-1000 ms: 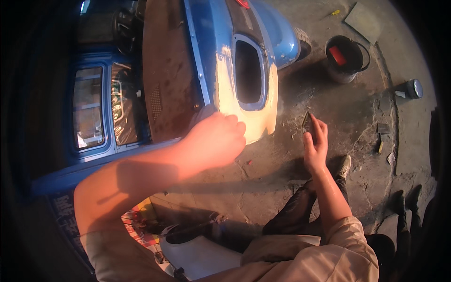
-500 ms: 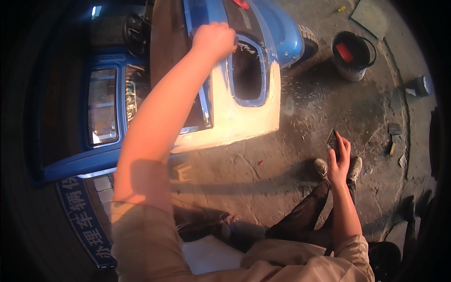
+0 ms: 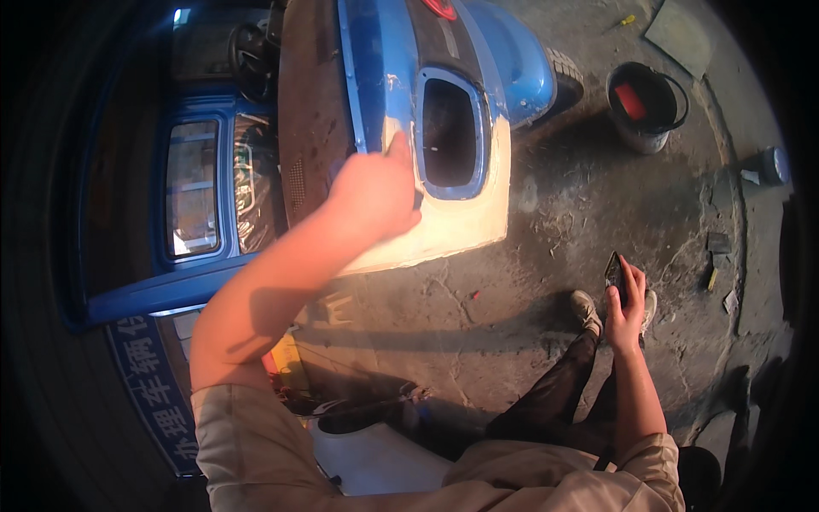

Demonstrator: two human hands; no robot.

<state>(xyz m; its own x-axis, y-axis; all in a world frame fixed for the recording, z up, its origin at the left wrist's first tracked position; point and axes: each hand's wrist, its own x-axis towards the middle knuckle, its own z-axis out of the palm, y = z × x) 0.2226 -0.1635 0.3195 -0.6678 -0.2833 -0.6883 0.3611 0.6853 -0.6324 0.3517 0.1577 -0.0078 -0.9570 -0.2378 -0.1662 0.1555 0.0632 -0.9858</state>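
My left hand presses on the cream-coated corner panel of a blue vehicle, beside the blue-rimmed oval opening. Its fingers are closed, with one finger stretched along the surface. A dark edge shows under the palm, but the hand hides what it belongs to. Lower right, over the floor and away from the vehicle, my right hand grips a dark flat pad with a pointed corner.
A dark bucket with something red inside stands beyond the blue fender and tyre. A can lies at the far right. Scraps and a yellow-handled tool are on the concrete. A white panel lies near me.
My left hand has moved down the panel, toward me, from above the oval opening to its left side. My right hand has shifted slightly right and down, still holding the pad.
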